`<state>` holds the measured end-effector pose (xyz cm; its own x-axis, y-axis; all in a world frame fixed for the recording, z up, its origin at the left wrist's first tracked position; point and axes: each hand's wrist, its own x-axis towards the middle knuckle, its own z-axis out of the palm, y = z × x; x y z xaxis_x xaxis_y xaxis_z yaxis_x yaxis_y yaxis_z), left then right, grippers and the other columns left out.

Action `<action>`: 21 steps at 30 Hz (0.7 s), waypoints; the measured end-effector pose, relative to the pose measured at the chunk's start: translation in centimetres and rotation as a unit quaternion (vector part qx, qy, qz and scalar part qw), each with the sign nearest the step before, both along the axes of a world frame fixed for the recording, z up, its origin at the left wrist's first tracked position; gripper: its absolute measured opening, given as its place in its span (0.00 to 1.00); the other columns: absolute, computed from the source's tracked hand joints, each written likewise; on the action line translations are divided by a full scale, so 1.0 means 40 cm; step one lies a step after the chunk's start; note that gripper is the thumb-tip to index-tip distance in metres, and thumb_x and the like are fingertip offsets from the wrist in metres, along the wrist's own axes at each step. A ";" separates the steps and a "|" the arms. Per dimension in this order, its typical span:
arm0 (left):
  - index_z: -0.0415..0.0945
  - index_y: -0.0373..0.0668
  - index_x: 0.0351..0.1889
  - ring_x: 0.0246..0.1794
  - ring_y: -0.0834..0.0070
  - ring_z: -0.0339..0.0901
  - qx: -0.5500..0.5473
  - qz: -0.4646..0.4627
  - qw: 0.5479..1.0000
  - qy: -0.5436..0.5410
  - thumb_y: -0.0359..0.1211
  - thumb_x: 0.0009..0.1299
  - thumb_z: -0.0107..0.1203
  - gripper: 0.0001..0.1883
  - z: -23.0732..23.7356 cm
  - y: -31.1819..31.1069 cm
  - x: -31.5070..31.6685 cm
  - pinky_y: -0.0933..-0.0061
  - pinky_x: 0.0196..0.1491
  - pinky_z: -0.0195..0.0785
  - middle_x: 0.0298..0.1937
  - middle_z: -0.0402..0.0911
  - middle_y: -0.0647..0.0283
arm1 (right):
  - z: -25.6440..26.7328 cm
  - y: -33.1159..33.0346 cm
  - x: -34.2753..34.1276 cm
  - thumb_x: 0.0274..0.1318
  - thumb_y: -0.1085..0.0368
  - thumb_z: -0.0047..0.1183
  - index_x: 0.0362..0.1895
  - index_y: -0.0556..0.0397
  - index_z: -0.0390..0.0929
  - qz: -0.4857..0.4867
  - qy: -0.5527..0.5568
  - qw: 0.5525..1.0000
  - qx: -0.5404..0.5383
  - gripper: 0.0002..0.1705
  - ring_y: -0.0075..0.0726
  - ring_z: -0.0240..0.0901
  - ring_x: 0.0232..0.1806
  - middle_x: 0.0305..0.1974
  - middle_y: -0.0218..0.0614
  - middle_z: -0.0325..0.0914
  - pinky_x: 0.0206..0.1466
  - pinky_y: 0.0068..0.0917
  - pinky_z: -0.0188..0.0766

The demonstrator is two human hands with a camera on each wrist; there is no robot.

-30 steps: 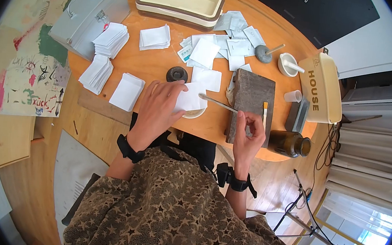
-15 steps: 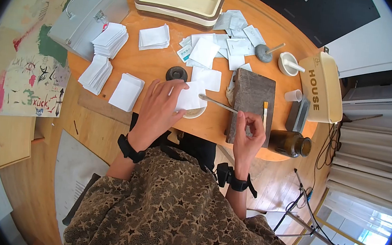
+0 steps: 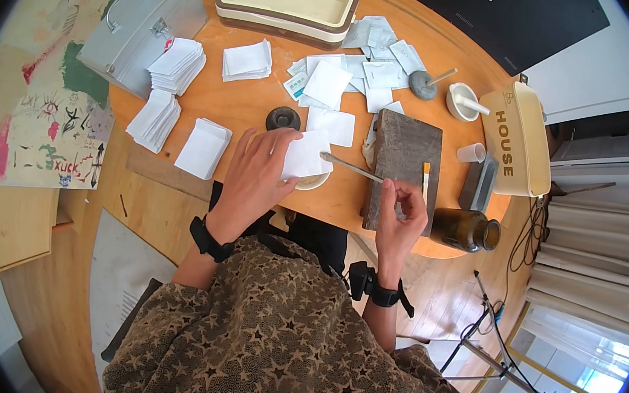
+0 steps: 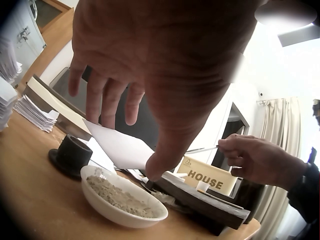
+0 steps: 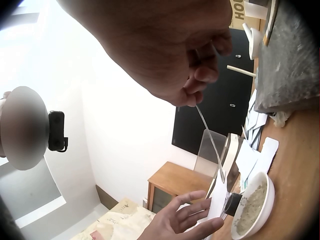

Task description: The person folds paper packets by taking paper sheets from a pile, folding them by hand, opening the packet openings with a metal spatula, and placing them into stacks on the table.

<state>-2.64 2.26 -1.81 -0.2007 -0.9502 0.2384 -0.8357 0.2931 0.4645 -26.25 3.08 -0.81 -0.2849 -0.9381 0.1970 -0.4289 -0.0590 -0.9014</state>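
Note:
My left hand (image 3: 252, 179) pinches a small white paper packet (image 3: 309, 154) between thumb and fingers, tilted above a white bowl (image 4: 111, 210). Greyish, crumbly powder (image 4: 117, 194) lies in that bowl. From the right, my right hand (image 3: 402, 214) pinches the end of a thin metal spatula (image 3: 358, 170) between thumb and fingertips. The spatula's flat tip is right at the packet's edge, as the right wrist view also shows. A black hat-shaped piece (image 4: 71, 156) stands on the table just behind the bowl.
Stacks of white packets (image 3: 204, 146) lie to the left by a silver case (image 3: 140, 36). On the right are a dark board (image 3: 406, 145) with a brush (image 3: 425, 181), a brown jar (image 3: 455, 230), a mortar (image 3: 455, 108) and a cream HOUSE box (image 3: 520, 140). A cream tray (image 3: 282, 23) stands behind.
The packet in my left hand has shifted and tilted slightly. The spatula tip stays at its edge, and both hands hold nearly the same place.

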 end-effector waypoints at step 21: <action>0.65 0.44 0.66 0.64 0.56 0.73 0.006 -0.011 1.000 0.004 0.32 0.59 0.70 0.37 0.004 -0.018 -0.021 0.48 0.74 0.56 0.63 0.77 0.57 | -0.009 -0.003 -0.002 0.61 0.72 0.64 0.38 0.57 0.84 0.081 0.088 0.991 -0.068 0.02 0.25 0.65 0.25 0.27 0.31 0.75 0.32 0.26 0.63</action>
<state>-3.48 1.53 -1.66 -0.2195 -0.9485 0.2282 -0.8254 0.3053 0.4748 -26.35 2.96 -1.18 -0.0832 -0.9303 0.3572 -0.5538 -0.2548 -0.7927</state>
